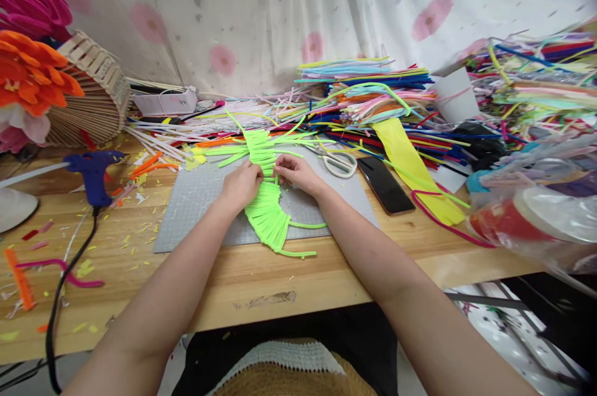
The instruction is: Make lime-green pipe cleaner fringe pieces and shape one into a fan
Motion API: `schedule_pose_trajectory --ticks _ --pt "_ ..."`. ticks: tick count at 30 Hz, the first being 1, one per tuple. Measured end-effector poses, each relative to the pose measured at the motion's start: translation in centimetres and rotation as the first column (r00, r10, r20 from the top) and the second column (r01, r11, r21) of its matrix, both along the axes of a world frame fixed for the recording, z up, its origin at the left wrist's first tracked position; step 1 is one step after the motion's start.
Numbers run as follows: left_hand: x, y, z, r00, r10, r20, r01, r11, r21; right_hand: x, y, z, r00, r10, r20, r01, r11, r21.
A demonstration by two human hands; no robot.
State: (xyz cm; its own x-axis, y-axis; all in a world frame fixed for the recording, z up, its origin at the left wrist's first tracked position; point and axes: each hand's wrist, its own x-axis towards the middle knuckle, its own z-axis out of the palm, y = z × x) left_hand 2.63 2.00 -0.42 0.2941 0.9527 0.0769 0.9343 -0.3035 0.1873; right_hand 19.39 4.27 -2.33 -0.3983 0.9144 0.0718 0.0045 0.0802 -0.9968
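A curved piece of bright green pipe cleaners (268,216), wrapped in close rows, lies over a grey cutting mat (186,209). On its left edge, near the middle, my left hand (244,184) has its fingers closed on the green piece. My right hand (296,173) pinches at the opposite edge, its thumb and forefinger together on a green strand. Loose green ends stick out at the top and at the lower right of the piece. More green pipe cleaners (228,151) lie behind it on the mat.
Scissors (339,163) and a black phone (386,186) lie right of my hands. A blue glue gun (96,175) with a black cord stands at the left, near a woven basket (88,94). Piles of coloured pipe cleaners (373,97) line the back; a yellow strip (415,166) lies at the right.
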Motion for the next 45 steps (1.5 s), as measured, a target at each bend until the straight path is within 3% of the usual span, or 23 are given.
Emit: schedule_pose_trajectory --ticks 4,10,17,26,30,34,37,39,41,43,45 --pt "0.1 -0.3 -0.6 1.000 0.029 0.012 -0.030 0.995 0.093 -0.2 0.0 -0.1 0.997 -0.071 0.009 0.071 0.997 0.013" --pt "0.0 -0.2 -1.2 0.990 0.118 0.080 -0.128 0.982 0.136 -1.2 -0.3 -0.3 0.949 -0.308 -0.063 0.313 0.947 0.076" --pt "0.5 -0.3 -1.3 0.989 0.134 0.071 -0.142 0.981 0.135 -1.5 -0.5 -0.1 0.981 -0.130 0.143 0.141 0.988 -0.069" --pt "0.7 -0.6 -1.4 0.990 0.100 0.095 -0.115 0.978 0.174 -1.6 0.0 -0.6 0.930 -0.164 0.330 0.176 0.984 -0.007" --pt "0.3 -0.8 -1.3 0.995 0.002 0.099 -0.022 0.980 0.200 -1.5 -0.2 -0.3 0.942 -0.178 0.285 0.199 0.979 -0.047" --pt "-0.1 -1.1 -1.0 0.990 -0.076 0.116 0.052 0.979 0.197 -1.1 -0.4 0.6 0.981 -0.060 0.184 0.092 0.981 -0.170" --pt "-0.2 -1.2 -0.9 0.989 -0.083 0.121 0.060 0.981 0.183 -1.1 -0.5 0.8 0.978 -0.021 0.206 0.053 0.987 -0.154" --pt "-0.2 -1.2 -0.9 0.988 -0.089 0.124 0.068 0.984 0.164 -1.3 -0.3 0.3 0.965 -0.089 0.246 0.110 0.991 -0.073" --pt "-0.2 -1.2 -0.8 0.987 -0.095 0.130 0.075 0.986 0.152 -1.4 -0.1 -0.4 0.934 -0.250 0.255 0.244 0.968 0.053" --pt "-0.3 -1.2 -0.9 0.986 -0.091 0.141 0.071 0.987 0.144 -1.3 0.3 -1.1 0.874 -0.427 0.231 0.401 0.903 0.154" --pt "-0.3 -1.1 -0.9 0.984 -0.089 0.155 0.069 0.989 0.130 -1.1 0.7 -1.5 0.814 -0.539 0.216 0.513 0.842 0.167"
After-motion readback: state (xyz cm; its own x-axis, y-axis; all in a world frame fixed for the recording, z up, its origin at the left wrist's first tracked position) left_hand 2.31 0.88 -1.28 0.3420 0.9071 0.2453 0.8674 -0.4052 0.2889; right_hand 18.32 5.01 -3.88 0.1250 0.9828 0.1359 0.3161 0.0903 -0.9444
